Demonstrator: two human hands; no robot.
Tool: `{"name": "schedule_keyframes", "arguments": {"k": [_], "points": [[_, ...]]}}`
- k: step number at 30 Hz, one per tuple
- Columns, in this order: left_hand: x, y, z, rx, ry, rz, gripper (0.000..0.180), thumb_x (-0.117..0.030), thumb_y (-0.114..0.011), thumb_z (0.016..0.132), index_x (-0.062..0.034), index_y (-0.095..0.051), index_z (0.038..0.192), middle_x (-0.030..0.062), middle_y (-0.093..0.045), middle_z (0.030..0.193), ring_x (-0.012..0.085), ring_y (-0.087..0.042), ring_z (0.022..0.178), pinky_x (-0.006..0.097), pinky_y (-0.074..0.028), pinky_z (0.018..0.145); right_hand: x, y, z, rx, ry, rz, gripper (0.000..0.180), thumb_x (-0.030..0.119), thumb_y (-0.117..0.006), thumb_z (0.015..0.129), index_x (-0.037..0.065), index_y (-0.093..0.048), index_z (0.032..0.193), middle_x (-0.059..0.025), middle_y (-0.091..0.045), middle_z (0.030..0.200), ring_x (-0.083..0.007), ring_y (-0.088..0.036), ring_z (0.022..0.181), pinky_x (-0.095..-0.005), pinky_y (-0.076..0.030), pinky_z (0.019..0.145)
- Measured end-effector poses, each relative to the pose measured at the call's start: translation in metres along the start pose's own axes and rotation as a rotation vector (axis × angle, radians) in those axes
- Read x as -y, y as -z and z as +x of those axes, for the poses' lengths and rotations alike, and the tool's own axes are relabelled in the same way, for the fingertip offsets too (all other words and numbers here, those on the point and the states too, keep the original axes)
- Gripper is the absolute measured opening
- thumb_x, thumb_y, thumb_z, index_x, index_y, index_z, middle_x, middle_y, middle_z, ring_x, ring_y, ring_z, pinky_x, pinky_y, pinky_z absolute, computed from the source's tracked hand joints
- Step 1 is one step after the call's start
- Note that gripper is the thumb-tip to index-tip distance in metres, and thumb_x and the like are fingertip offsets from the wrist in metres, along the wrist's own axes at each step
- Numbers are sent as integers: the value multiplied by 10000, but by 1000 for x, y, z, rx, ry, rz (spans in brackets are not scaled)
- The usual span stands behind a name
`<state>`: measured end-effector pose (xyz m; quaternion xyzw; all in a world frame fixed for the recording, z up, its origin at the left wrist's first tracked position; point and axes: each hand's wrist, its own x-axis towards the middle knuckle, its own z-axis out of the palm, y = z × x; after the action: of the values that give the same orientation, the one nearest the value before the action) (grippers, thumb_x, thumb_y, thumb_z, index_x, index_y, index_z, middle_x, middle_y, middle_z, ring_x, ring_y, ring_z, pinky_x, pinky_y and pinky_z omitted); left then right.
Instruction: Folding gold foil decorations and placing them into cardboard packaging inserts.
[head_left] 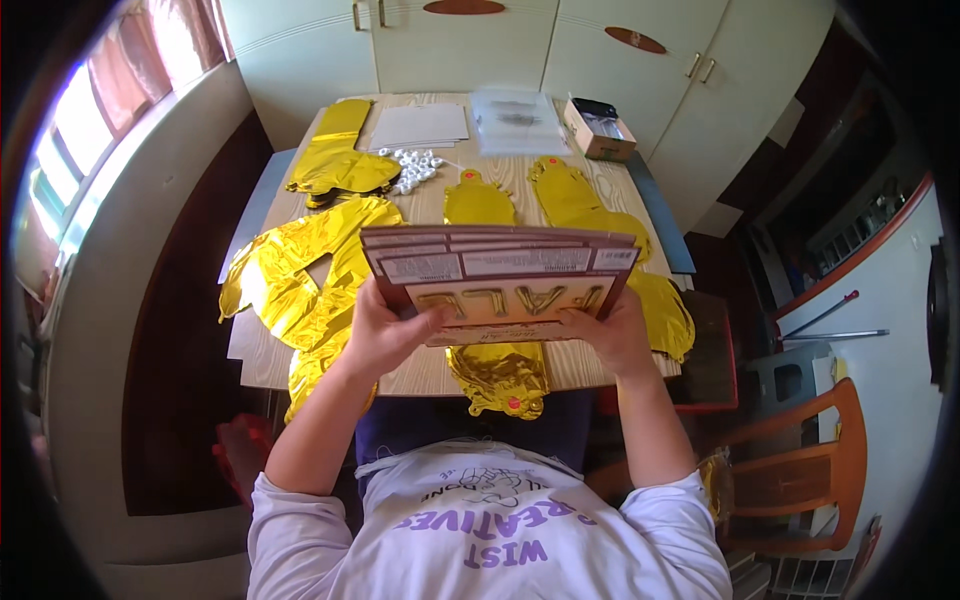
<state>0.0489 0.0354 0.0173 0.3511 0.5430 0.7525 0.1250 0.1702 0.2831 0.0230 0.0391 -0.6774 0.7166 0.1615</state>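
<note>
My left hand [388, 330] and my right hand [608, 332] grip the two sides of a stack of printed cards [515, 292], brown-bordered with gold lettering. The cards are held tilted above the near part of the table, with several edges fanned at the top. Under and beyond the stack lie gold foil balloons, flat and uninflated. A crumpled one [300, 265] spreads out by my left forearm. Another [500, 378] pokes out below the cards and hangs over the near edge. On the right a long one [660, 310] lies partly behind my right hand.
The wooden table [420, 380] also holds folded gold balloons [345, 150], small white rolls [412, 170], white sheets [420, 125], clear plastic bags [518, 122] and a small box [600, 130] with a dark item on top. Cabinets [470, 50] stand behind, a wooden chair [800, 470] at right.
</note>
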Motion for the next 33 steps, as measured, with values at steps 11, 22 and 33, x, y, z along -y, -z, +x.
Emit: {"name": "schedule_keyframes", "arguments": {"k": [11, 22, 33], "points": [[58, 19, -27, 38, 145, 122, 519, 33, -695, 751, -6, -437, 1200, 86, -591, 1133, 151, -577, 1059, 310, -475, 919, -58, -1, -9, -17, -46, 107, 405, -7, -699, 772, 3, -533, 1141, -50, -622, 1074, -131, -576, 977, -298, -461, 866], [60, 12, -22, 33, 229, 127, 285, 16, -695, 784, 13, -629, 1061, 54, -683, 1011, 101, -619, 899, 276, -509, 829, -60, -9, -2, -53, -97, 59, 355, 68, -707, 808, -1, -564, 1125, -53, -641, 1069, -116, -584, 965, -287, -462, 864], [-78, -15, 1, -128, -1097, 1321, 207, -60, -671, 677, -55, -630, 880, 85, -659, 926, 236, -643, 828, 340, -448, 656, 47, -26, 2, 115, -60, 807, 644, 251, -677, 835, 22, -370, 1352, -116, -512, 1277, -236, -462, 1212, -384, -370, 998]]}}
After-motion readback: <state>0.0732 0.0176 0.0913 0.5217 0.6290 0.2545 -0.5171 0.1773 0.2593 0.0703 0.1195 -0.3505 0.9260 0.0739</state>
